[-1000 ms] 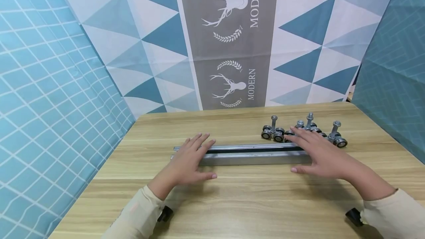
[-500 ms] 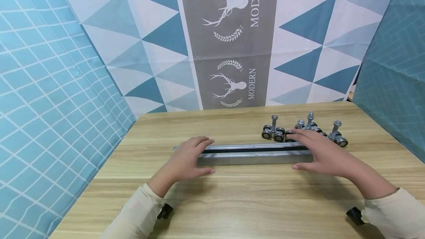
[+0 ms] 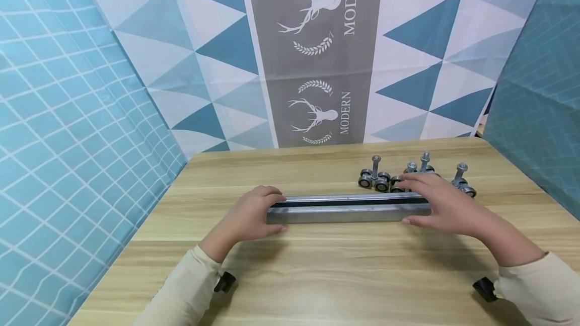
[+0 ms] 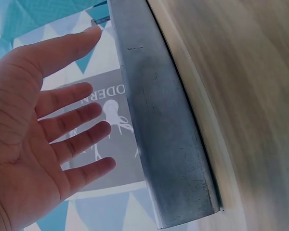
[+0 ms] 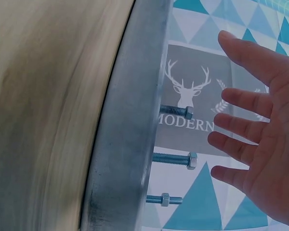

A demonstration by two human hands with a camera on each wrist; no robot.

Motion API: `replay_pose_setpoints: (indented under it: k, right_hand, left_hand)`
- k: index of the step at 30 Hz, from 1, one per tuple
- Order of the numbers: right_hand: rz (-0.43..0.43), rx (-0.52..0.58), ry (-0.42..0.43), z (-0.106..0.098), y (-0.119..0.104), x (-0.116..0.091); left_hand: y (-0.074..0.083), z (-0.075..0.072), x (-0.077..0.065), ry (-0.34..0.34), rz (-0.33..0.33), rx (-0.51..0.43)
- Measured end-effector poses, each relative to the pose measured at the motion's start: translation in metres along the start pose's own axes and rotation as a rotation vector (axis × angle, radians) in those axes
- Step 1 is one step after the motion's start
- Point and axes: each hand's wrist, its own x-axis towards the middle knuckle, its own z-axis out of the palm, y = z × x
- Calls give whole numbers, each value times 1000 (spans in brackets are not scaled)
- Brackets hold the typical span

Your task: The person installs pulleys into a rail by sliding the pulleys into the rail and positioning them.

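Observation:
A galvanized steel channel rail (image 3: 349,214) lies crosswise on the wooden table, its long slot facing up. Over its left end hovers my left hand (image 3: 251,215), hiding that end in the head view. My right hand (image 3: 446,208) is above the right end, thumb on the near side and fingers toward the far side. Both wrist views show the left palm (image 4: 29,144) and right palm (image 5: 272,144) apart from the rail, with fingers spread and loosely bent around nothing. Several roller trolleys (image 3: 374,177) with upright bolts stand behind the rail, partly hidden by the right hand.
The wood-grain table (image 3: 335,275) runs back to a patterned cloth (image 3: 323,64) hung behind it. Blue checked cloth (image 3: 68,130) hangs at the left and teal cloth (image 3: 539,114) at the right. Black wrist straps (image 3: 485,289) show at both cuffs.
My left hand has lowered slightly toward the rail, its fingers drawing from spread to more bent. The right hand has barely shifted, its fingers a little more bent. Rail and trolleys stay put.

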Motion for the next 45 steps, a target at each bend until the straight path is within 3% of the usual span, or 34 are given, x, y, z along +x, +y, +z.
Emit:
replay_pose_setpoints:
  k: [17, 36, 45]
  right_hand:
    - [0, 16, 6, -2, 7, -1]
    - [24, 42, -13, -3, 15, -2]
    - [17, 52, -6, -2, 23, -2]
  left_hand:
    - [-11, 4, -1, -22, -20, -63]
    - [-21, 3, 2, -129, -55, -98]
    - [-28, 0, 4, -202, -80, -59]
